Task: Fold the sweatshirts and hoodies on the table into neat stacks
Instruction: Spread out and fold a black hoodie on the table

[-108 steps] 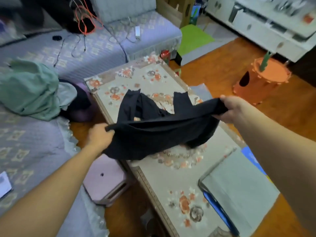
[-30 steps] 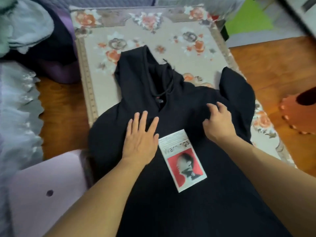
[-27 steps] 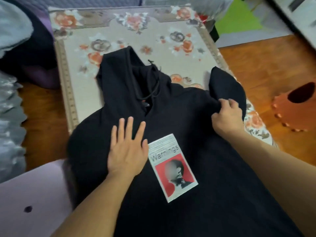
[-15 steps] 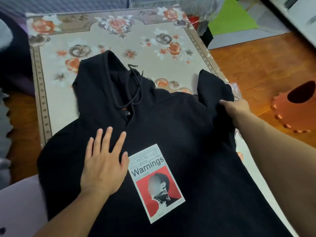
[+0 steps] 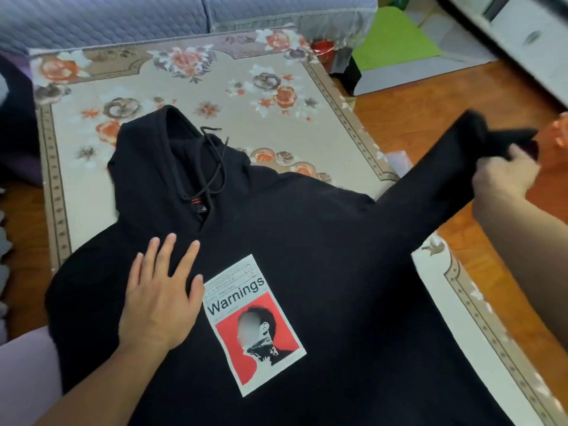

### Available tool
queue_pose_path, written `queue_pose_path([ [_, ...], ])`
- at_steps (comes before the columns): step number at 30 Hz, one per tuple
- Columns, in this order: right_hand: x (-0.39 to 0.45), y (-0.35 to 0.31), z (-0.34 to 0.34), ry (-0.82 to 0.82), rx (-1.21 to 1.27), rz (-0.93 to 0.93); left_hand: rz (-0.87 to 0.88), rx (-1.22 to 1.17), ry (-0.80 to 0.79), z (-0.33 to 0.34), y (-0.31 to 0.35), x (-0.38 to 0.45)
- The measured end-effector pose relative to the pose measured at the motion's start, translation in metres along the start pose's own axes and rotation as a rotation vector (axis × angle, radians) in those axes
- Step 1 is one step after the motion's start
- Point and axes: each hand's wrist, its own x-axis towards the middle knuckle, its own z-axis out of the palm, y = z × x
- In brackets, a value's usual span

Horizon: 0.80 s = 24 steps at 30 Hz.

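Our right hand grips the sleeve of the black hoodie near its cuff, stretched out past the table edge, long axis pointing away from the chest print. Our left hand presses flat beside that print. Half a second ago the sleeve lay bunched at the shoulder.
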Motion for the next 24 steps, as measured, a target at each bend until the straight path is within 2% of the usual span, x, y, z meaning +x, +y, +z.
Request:
queue_pose_path([
  [2,-0.004,0.024,-0.011,-0.031,0.041,0.183,-0.004,0.002,0.003,0.0,0.001,0.0],
  [5,-0.002,0.054,-0.023,-0.127,-0.053,0.389,-0.008,-0.003,0.005,0.001,0.002,0.0],
  [6,0.007,0.069,-0.025,-0.143,-0.081,0.402,-0.006,-0.005,0.011,0.001,0.002,0.0],
  [8,0.084,0.14,-0.035,-0.198,-0.192,0.438,0.0,-0.002,0.017,0.002,0.001,0.0],
  [10,0.122,0.179,-0.04,-0.225,-0.517,0.399,0.001,-0.003,0.019,0.002,0.001,-0.001],
  [11,0.11,0.182,-0.04,-0.254,-0.691,0.27,-0.004,-0.001,0.017,0.002,0.002,-0.001],
  [12,0.076,0.17,-0.035,-0.178,-0.961,0.048,-0.011,0.005,0.014,0.002,0.0,-0.001],
  [13,0.044,0.158,-0.028,-0.11,-1.052,-0.231,-0.011,0.008,0.015,0.002,0.002,-0.001],
  [15,-0.067,0.089,-0.009,-0.255,-0.968,-0.638,-0.003,0.001,0.012,0.002,0.005,0.001],
  [17,-0.119,0.092,0.017,-0.491,-0.806,-0.95,-0.009,-0.01,-0.006,0.003,0.004,0.0],
  [19,-0.17,0.102,0.03,-0.711,-0.75,-1.093,-0.01,-0.021,-0.005,0.004,0.0,-0.001],
  [20,-0.187,0.11,0.03,-0.797,-0.739,-1.239,-0.008,-0.027,-0.004,0.004,-0.001,-0.001],
  [22,-0.197,0.131,0.021,-0.934,-0.873,-1.478,-0.002,-0.026,-0.002,0.005,-0.003,-0.001],
  [23,-0.184,0.14,0.015,-0.929,-0.969,-1.484,0.0,-0.026,0.001,0.006,-0.004,-0.001],
  [24,-0.165,0.144,0.011,-0.826,-1.063,-1.395,0.003,-0.027,0.003,0.007,-0.004,0.0],
])
